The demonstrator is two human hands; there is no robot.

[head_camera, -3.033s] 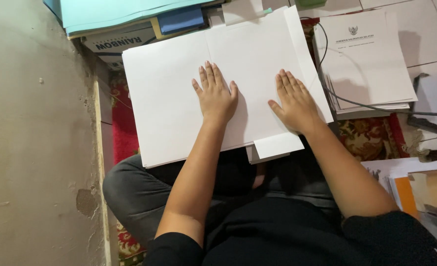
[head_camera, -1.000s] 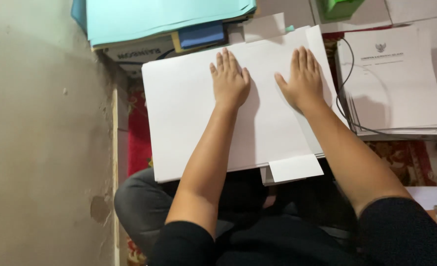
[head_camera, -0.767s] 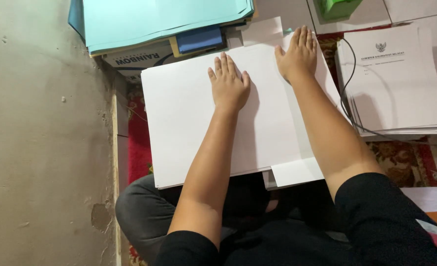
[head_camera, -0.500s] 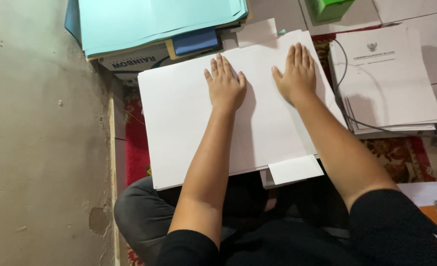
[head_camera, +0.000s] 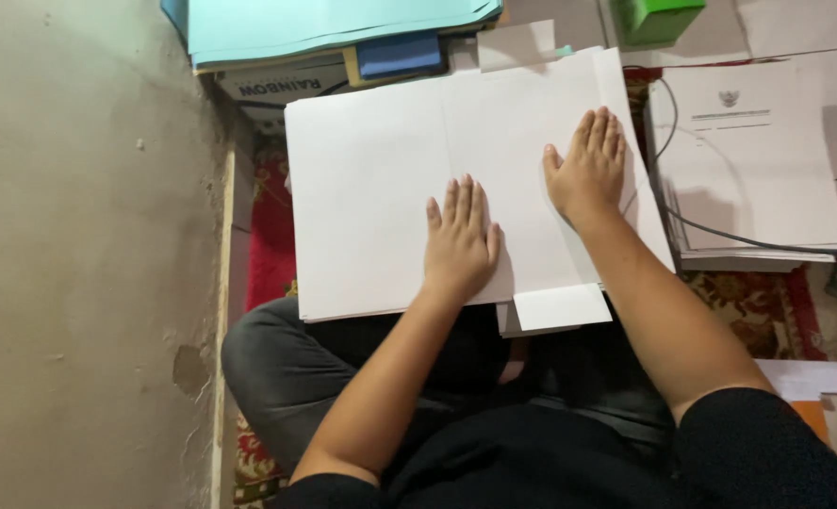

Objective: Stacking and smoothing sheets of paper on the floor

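While both hands (head_camera: pixel 522 212) press white sheets (head_camera: pixel 371 179), printed papers (head_camera: pixel 748 160) lie beside.

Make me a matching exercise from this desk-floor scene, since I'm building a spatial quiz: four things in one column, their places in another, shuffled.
Things:
1. left hand
2. right hand
3. green box
4. black cable

Places:
A. across the printed paper stack on the right
B. flat near the lower edge of the large white sheet
C. top edge of the view, right of the pale blue folders
D. flat on the white sheet close to its right edge

Pairs: 1-B, 2-D, 3-C, 4-A
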